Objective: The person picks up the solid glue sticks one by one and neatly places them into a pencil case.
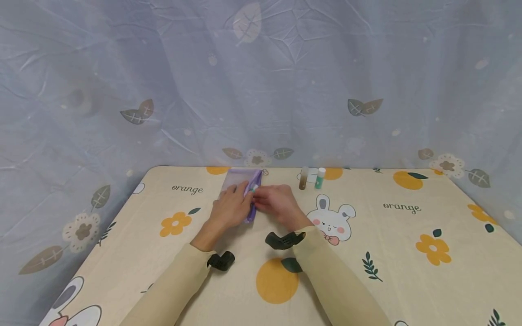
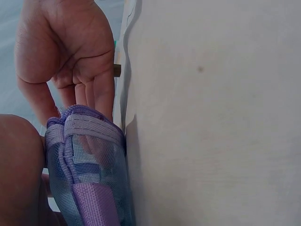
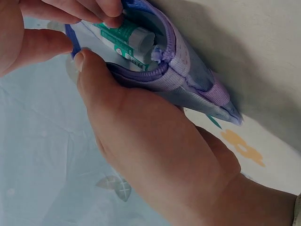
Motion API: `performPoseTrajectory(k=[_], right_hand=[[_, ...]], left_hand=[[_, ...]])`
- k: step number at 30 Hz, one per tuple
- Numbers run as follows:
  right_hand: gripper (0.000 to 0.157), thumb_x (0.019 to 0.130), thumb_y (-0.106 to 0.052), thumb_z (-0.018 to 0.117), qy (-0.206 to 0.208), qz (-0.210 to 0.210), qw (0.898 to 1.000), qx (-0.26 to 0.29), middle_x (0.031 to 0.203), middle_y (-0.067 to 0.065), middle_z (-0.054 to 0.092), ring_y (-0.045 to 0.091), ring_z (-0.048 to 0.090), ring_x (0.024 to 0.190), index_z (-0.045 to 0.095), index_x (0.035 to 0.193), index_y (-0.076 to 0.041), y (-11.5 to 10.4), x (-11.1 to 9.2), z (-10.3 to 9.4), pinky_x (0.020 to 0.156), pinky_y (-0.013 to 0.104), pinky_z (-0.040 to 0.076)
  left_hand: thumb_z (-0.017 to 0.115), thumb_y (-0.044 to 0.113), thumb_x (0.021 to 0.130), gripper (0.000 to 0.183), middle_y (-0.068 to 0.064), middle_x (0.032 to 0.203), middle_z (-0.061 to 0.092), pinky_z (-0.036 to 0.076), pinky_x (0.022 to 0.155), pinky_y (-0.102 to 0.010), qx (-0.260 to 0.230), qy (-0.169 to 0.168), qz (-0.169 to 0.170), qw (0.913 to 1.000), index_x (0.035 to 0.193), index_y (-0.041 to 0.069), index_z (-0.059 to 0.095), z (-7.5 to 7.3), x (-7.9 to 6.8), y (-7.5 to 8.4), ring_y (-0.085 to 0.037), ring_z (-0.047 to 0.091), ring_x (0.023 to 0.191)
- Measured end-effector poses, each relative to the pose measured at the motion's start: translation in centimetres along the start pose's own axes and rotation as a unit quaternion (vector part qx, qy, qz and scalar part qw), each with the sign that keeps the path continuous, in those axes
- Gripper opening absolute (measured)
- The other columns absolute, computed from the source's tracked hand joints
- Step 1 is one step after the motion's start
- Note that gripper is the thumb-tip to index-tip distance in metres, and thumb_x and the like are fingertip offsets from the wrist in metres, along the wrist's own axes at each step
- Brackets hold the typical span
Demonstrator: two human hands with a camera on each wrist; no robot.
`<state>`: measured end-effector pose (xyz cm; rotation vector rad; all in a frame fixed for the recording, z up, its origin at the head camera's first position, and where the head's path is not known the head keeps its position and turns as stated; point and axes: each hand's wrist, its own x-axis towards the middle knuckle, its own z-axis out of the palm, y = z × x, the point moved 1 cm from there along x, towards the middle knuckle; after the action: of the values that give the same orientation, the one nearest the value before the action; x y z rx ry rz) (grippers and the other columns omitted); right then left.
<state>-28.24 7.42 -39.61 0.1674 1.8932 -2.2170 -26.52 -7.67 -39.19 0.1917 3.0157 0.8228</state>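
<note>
Near the table's back edge, a mesh pouch (image 1: 240, 174) with purple trim lies under my left hand (image 1: 231, 206), which grips it by its zipped rim (image 3: 141, 75). The pouch mouth gapes. Just inside it lie green tubes (image 3: 117, 35) with pale caps, side by side. My right hand (image 1: 277, 201) is at this opening from the right. Its fingertips (image 3: 113, 19) touch the upper tube, while the thumb stands apart from them, close to the blue zip edge. In the left wrist view, the right hand's fingers reach down fairly straight behind the pouch rim.
To the right of the pouch lie a brown, clear-topped vial (image 1: 303, 178) and another green tube (image 1: 320, 179) with a white cap. A patterned cream cloth (image 1: 367, 235) covers the table. Behind hangs a grey-blue curtain (image 1: 261, 90).
</note>
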Motion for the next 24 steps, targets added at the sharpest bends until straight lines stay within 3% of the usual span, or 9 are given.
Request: performPoseTrajectory(k=[9,16,24], right_hand=[[0.032,0.100,-0.003,0.068,-0.011,0.004,1.000,-0.011,0.128,0.020,0.076,0.012,0.077,0.089,0.072,0.132,0.004,0.25,-0.01,0.28,0.090,0.032,0.063],[0.033,0.100,-0.001,0.067,-0.010,-0.004,1.000,-0.014,0.127,0.022,0.076,0.011,0.076,0.087,0.070,0.133,0.007,0.18,-0.02,0.11,0.092,0.034,0.063],[0.033,0.099,-0.004,0.069,0.009,-0.046,0.998,-0.049,0.121,0.024,0.077,0.029,0.079,0.109,0.071,0.130,0.007,-0.41,-0.06,-0.35,0.102,0.044,0.059]], left_hand=[[0.037,0.045,0.113,0.061,-0.025,0.168,0.037,0.036,0.115,-0.076,0.003,-0.002,-0.001,1.0000,0.166,0.015,0.036,0.01,-0.10,0.06,-0.051,0.039,0.152],[0.038,0.045,0.112,0.061,-0.025,0.168,0.037,0.036,0.116,-0.075,0.004,-0.003,-0.003,1.0000,0.166,0.015,0.035,-0.05,-0.09,0.12,-0.050,0.039,0.153],[0.038,0.044,0.112,0.060,-0.025,0.167,0.038,0.038,0.114,-0.075,0.002,0.002,-0.001,1.0000,0.166,0.016,0.036,-0.01,0.05,0.02,-0.050,0.040,0.151]])
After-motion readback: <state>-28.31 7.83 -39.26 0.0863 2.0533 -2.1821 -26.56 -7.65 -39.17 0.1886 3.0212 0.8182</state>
